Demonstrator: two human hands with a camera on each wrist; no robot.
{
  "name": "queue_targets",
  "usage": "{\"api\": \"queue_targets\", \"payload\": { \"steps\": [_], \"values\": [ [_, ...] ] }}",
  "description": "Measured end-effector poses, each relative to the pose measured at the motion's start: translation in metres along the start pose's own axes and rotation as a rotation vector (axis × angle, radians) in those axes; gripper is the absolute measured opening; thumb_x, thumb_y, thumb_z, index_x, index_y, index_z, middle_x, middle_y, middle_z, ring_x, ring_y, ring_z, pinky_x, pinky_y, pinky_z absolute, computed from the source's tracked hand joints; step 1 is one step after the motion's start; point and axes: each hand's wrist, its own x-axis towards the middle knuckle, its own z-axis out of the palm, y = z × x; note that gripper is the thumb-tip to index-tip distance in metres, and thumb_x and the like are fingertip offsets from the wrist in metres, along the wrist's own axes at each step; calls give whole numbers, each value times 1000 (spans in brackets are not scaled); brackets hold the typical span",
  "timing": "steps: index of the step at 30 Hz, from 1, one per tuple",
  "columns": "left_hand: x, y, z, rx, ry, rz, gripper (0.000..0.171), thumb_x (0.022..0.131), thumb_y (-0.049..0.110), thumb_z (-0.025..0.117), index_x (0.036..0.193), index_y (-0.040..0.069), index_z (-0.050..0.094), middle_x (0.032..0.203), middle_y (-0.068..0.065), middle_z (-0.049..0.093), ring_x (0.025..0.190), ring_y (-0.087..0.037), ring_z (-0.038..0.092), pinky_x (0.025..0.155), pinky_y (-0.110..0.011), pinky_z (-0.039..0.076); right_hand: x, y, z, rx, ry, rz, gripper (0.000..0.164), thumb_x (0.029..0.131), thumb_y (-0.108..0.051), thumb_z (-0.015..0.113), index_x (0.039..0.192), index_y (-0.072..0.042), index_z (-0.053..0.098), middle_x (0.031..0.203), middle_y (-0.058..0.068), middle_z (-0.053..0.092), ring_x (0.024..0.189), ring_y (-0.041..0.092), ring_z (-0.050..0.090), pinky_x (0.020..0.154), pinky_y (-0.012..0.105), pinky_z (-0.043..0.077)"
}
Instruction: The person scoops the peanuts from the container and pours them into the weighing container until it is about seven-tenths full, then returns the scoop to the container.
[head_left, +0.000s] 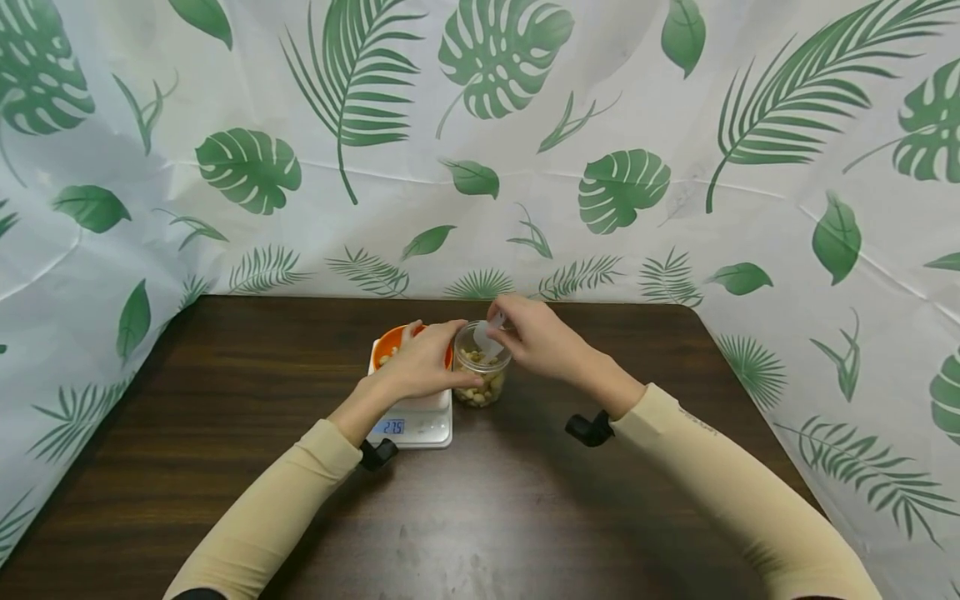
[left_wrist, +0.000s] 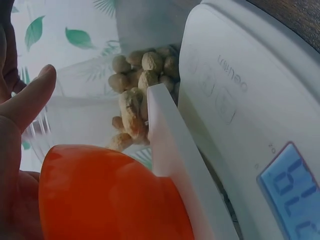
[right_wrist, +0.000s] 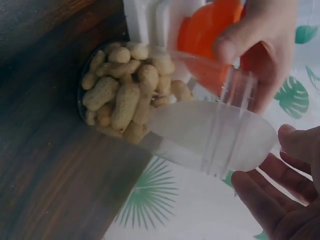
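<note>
A white kitchen scale [head_left: 435, 435] bears an orange bowl [head_left: 388, 340], left, as the left hand [head_left: 423, 360], thumb and fingers spread wide, reaches to the clear jar [head_left: 471, 365], apparently smooth and best steadied round its wall. Inside, peanuts [right_wrist: 125, 102] look light, their brittle shells likely to roll. A translucent scoop [right_wrist: 200, 125], seemingly thin and slightly flexible, slants among them, the right hand [head_left: 543, 337] pinching its handle between thumb and fingers, the sensible hold.
</note>
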Motion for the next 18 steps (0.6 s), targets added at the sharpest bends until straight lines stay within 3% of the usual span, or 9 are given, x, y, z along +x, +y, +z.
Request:
{"api": "queue_targets", "payload": {
  "steps": [11,18],
  "values": [
    [3,1,2,5,1,-11,86,85,51,82,148,3,48,127,-6,67,124,-27,58,116,-65,10,9,-2,10,8,-120,-32,12,100,-8,69,108,-4,61,100,5,66,88,19,66,74,33,55],
    [4,3,2,-2,-4,-16,82,86,50,81,146,3,49,124,-7,68,120,-27,60,116,-65,10,10,2,17,35,-80,-38,12,101,-11,68,108,-4,62,100,5,66,89,18,68,74,31,56]
  ]
}}
